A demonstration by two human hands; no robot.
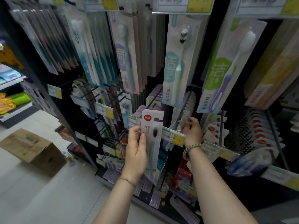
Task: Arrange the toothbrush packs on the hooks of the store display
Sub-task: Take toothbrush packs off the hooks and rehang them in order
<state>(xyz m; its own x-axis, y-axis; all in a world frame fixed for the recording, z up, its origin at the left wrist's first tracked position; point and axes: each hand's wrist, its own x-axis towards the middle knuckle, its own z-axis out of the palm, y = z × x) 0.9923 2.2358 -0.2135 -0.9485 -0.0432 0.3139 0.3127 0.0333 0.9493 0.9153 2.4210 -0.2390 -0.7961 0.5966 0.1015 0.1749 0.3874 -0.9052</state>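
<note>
My left hand (136, 151) grips a white toothbrush pack (152, 126) with a red round logo and a pale blue brush, held upright in front of the display. My right hand (192, 131) reaches to a hook (184, 107) in the middle row and pinches the hanging packs (179, 125) there, behind a price tag strip (174, 135). Rows of matching red-logo packs (258, 131) hang to the right. Tall toothbrush packs (176, 62) fill the upper row.
A cardboard box (34, 149) sits on the pale floor at the left. Bare black hooks (103, 101) jut out left of centre. Lower hooks carry more packs (182, 175). A side shelf (13, 81) with other goods stands far left.
</note>
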